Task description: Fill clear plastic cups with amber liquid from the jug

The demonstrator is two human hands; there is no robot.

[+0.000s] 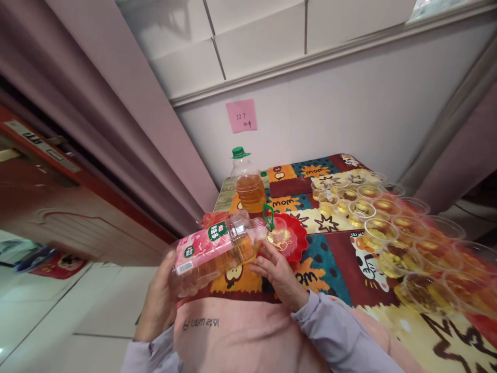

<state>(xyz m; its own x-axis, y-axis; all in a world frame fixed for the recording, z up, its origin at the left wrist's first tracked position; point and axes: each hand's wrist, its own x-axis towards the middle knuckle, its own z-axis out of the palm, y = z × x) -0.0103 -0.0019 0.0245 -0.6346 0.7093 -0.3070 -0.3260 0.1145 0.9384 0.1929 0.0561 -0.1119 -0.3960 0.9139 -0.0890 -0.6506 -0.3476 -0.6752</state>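
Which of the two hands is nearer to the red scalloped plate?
Right. The right hand is by the near-left edge of the red scalloped plate; the left hand is farther left, holding the base end of the pink-labelled bottle.

Pink note (pixel 241 116) "357", tblcloth (pixel 330 254) "WOW"

The held bottle (pixel 217 246) is left of the plate (pixel 302 242), cups (pixel 407 225) right, another bottle (pixel 250 192) behind.

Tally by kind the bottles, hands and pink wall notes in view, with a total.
Bottles: 2 (tilted bottle, standing bottle)
Hands: 2 (left hand, right hand)
Pink wall note: 1
Total: 5
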